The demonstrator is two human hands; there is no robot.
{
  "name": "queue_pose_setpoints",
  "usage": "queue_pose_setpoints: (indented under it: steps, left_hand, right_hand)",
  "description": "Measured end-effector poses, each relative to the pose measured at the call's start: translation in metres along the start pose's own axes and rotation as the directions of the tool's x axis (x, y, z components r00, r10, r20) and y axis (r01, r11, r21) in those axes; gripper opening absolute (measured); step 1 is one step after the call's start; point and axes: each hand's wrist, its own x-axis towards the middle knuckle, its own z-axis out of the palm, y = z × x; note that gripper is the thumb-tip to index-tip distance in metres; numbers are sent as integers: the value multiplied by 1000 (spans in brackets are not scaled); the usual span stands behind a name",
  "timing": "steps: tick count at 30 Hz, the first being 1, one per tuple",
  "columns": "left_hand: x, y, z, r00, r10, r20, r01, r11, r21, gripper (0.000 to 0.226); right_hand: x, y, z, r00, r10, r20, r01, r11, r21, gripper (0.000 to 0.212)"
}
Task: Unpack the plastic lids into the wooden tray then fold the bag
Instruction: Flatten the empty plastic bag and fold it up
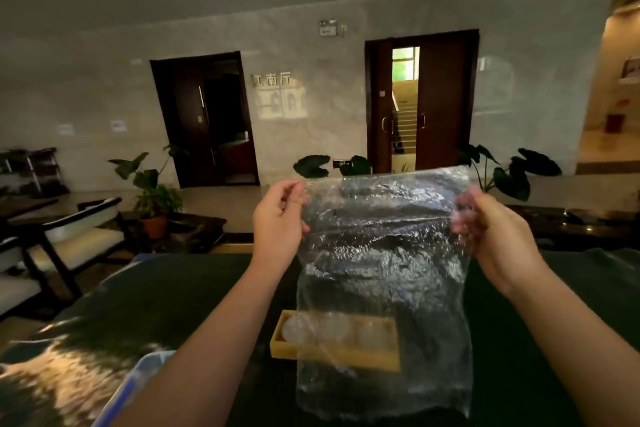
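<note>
A clear, crinkled plastic bag (384,274) hangs upright in the air in front of me. My left hand (278,218) pinches its upper left edge and my right hand (491,225) grips its upper right edge. Below and behind the bag, a long wooden tray (282,345) lies on the dark table. Three round clear plastic lids (294,328) sit side by side in the tray; the bag blurs the two on the right. The bag looks empty.
The dark green table (194,298) spreads under both arms. A blue-rimmed clear container (138,378) sits at the near left edge. Chairs (69,239) and potted plants (156,204) stand beyond the table to the left.
</note>
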Motion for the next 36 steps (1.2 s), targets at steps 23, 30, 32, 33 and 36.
queue_pose_setpoints:
  steps: [23, 30, 32, 33, 36]
  left_hand:
    - [-14, 2, -1, 967, -186, -173, 140, 959, -247, 19]
    - [-21, -10, -7, 933, -255, -252, 191, 949, -252, 18]
    - [-19, -10, -6, 898, -305, -316, 212, 931, -297, 18]
    - [-17, -10, -6, 881, -318, -351, 208, 926, -315, 18]
    - [-14, -7, -8, 841, -331, -427, 182, 918, -352, 17]
  right_hand:
    - [-37, 66, -44, 779, 519, 351, -471, 855, -218, 40]
    - [-42, 47, -55, 911, 361, 201, -345, 932, -111, 32]
    - [-47, 49, -58, 883, 407, 235, -435, 897, 81, 52]
    - [-54, 52, -56, 870, 417, 264, -471, 861, 190, 66]
    - [-74, 75, -55, 880, 318, 353, -449, 801, 397, 92]
